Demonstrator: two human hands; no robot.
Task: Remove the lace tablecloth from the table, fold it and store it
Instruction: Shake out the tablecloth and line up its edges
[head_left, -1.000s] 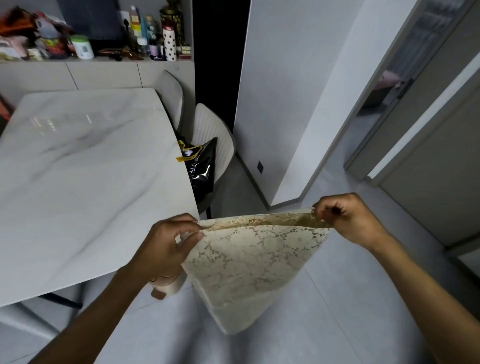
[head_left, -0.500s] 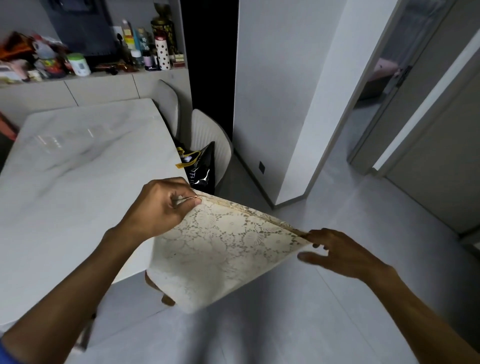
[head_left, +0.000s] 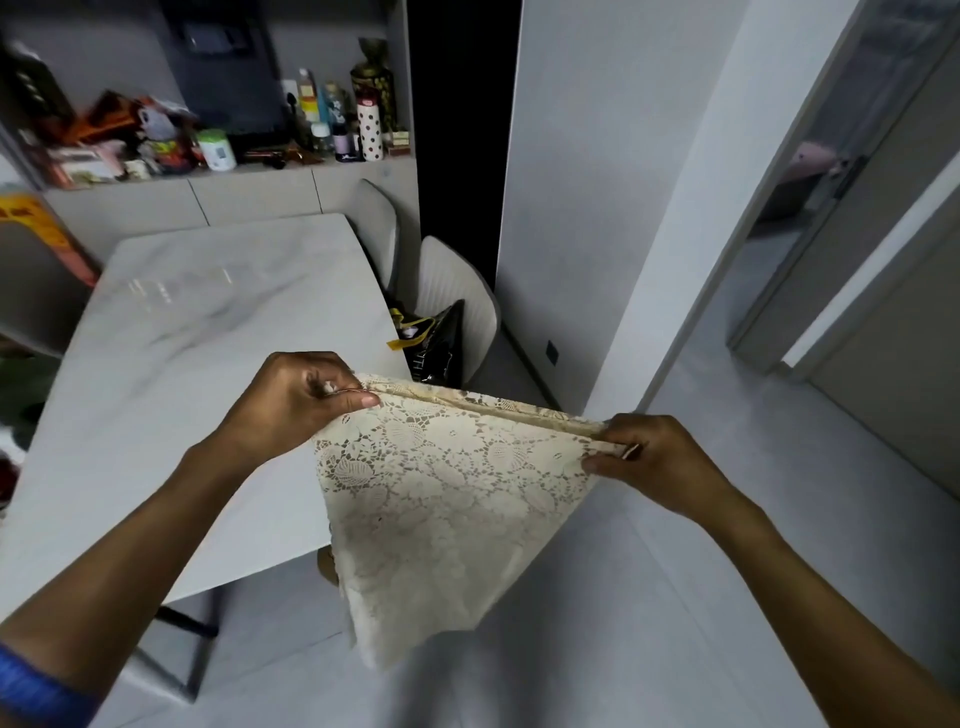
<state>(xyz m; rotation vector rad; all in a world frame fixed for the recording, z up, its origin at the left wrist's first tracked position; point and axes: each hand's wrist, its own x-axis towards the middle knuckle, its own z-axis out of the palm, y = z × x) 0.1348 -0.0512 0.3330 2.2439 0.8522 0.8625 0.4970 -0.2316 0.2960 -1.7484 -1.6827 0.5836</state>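
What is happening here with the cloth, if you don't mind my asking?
A person is folding a lace tablecloth in the air beside a marble table. The left hand pinches one end of the top edge and the right hand pinches the other, so the cloth hangs down between them, already folded to a small panel. The table is bare of the cloth, and the cloth is not yet stored.

No legible text anywhere. Pale lettering on the black bag (head_left: 439, 348) beside the table's (head_left: 208, 322) right edge too blurred to read. Labels on the bottles (head_left: 332, 124) and jar (head_left: 217, 150) on the shelf (head_left: 311, 169) too small to read.
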